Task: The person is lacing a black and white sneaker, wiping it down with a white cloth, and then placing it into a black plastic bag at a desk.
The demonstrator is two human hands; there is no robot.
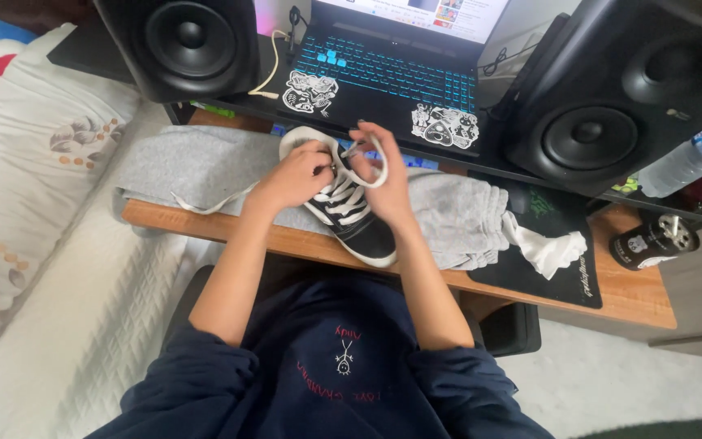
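The left hand (296,176) and right hand (379,175) pinched the limp white laces (343,203) of a light, firm-soled sneaker (351,218), probably best steadied at its sole.

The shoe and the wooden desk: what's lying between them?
A grey cloth is spread under the black-and-white shoe, covering the wooden desk there. The head view shows it; the shoe's toe reaches the desk edge.

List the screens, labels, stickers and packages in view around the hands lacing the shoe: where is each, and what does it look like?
Laptop screen: top centre, bright, only its lower edge visible.
Stickers: two black-and-white cartoon decals on the laptop's palm rest.
Water bottle: far right, lying clear plastic, blue label.
Black can: right desk edge, white label.
Mouse pad: black, white edge lettering.
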